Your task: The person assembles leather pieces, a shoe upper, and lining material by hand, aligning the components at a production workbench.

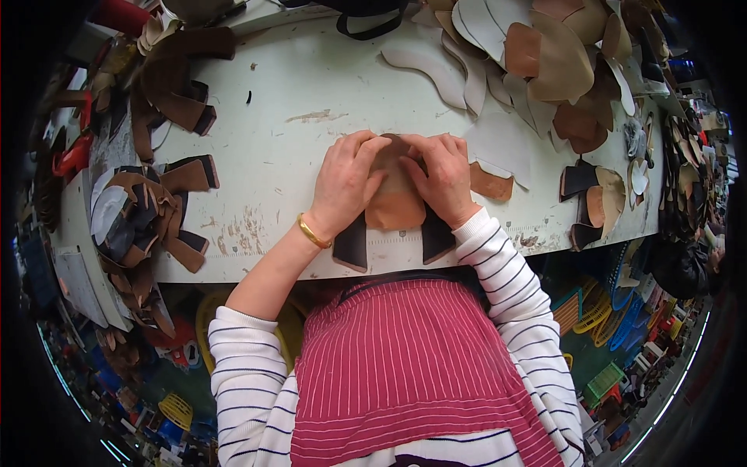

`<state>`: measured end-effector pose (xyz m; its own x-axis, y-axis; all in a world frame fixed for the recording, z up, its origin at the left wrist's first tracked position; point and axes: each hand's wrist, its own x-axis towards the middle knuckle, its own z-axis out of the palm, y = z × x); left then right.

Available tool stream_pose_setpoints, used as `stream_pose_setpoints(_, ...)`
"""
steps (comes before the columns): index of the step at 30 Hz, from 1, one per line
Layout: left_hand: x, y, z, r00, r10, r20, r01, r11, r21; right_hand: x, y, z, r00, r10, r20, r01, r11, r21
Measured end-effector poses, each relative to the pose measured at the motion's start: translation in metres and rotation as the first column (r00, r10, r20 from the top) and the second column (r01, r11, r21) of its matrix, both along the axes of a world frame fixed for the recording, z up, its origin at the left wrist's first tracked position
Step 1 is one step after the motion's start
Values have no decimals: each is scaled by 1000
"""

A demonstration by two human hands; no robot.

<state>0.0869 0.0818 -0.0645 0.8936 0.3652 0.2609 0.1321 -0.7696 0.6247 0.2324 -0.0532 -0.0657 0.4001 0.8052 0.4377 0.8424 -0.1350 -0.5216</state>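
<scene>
A tan leather shoe piece [395, 210], brown toward its far end, lies flat at the middle of the white table. It rests over a dark-lined shoe upper whose two black ends [350, 243] splay out toward the near edge. My left hand [348, 183], with a gold bangle at its wrist, grips the piece's left edge between thumb and fingers. On the opposite edge my right hand [438, 173] does the same, fingertips bent in at the far end. Both hands cover part of the edges, so the join beneath them is hidden.
Piles of brown and black uppers [187, 175] sit on the table's left. At the far right are stacked tan and white cut pieces [545, 62], with curved white strips [428, 74] beside them. One finished-looking upper [595, 202] lies at the right. Yellow baskets [595, 303] stand below the table.
</scene>
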Motion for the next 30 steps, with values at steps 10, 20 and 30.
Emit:
stream_pose_setpoints(10,6,3,9,989,64,-134,-92,972,-216,4,5,5,969,103,225,-104,995,-4)
stream_pose_setpoints(20,3,-3,4,991,126,-46,-132,977,-169,1,-8,7,998,-32,-59,25,994,-102)
stream_pose_setpoints(30,7,2,10,978,107,-177,-139,974,-177,5,-10,-6,977,79,196,-71,996,-48)
